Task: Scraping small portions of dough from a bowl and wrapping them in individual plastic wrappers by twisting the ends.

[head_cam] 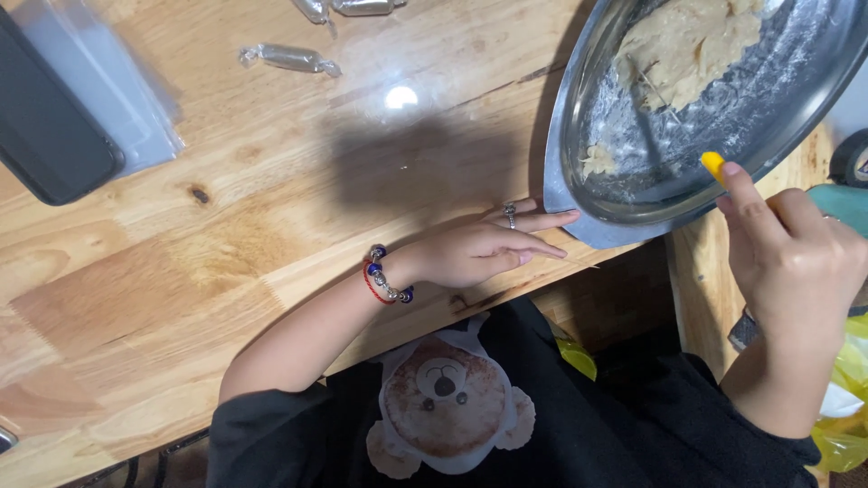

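1. Metal tray (pixel 588 230): round, silvery, dusted with pale flour, resting on the wooden desk (pixel 226 235) with its near rim past the desk edge. A large slab of beige dough (pixel 692 45) lies toward its far side; a small dough scrap (pixel 597 161) sits on the tray floor, just beyond your left fingertips.
2. Your left hand (pixel 479 251) lies flat on the desk, fingers (pixel 542 220) loosely spread and empty, tips touching the tray's near rim. A ring shows on one finger, a beaded bracelet (pixel 384 276) at the wrist.
3. Your right hand (pixel 796 262) is curled shut around a thin tool; only its yellow tip (pixel 713 164) shows, beside your index finger over the tray's near right rim. The rest of the tool is hidden in the fist.
4. Cut off: the tray's far and right edges leave the view, as does most of the dough slab.
5. Far from your left fingers, up the desk: clear twist-wrapped sweets (pixel 289 59), contents hard to make out. At the far left, a dark flat device (pixel 45 126) lies on clear plastic sleeves (pixel 136 99).
6. Below your right wrist, a yellow plastic bag (pixel 845 398), partly out of view.
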